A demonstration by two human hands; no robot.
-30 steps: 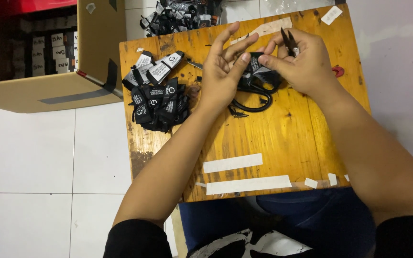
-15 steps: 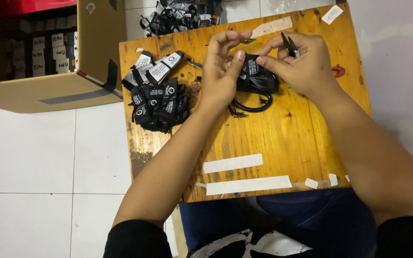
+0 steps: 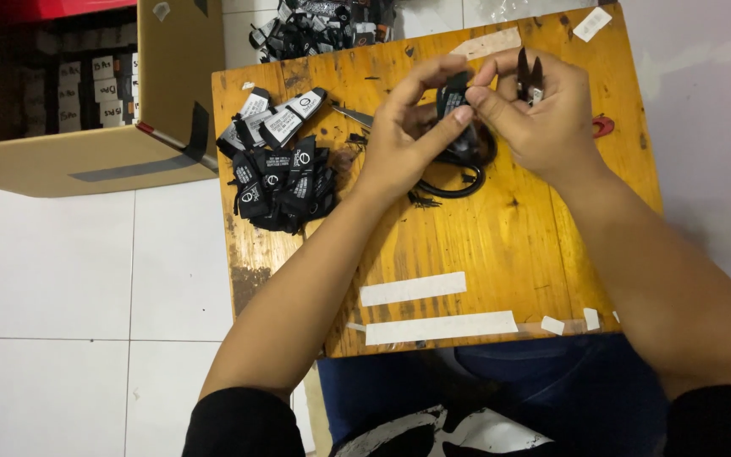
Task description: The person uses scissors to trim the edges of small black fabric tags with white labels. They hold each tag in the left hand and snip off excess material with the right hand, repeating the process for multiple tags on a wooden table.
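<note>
**Both hands pinch one black label above the counter**

The left hand (image 3: 403,140) and right hand (image 3: 535,114) meet at twelve o'clock over the wooden counter (image 3: 501,245), fingers closed on a small black label (image 3: 450,95). The right hand also grips small black snips (image 3: 528,74), blades pointing up. A black cord (image 3: 458,182) lies beneath. At nine o'clock sits a pile of black labels (image 3: 281,182).

Black labels (image 3: 285,182) heaped on table's left; brown cardboard box (image 3: 86,156) beside it.
</note>
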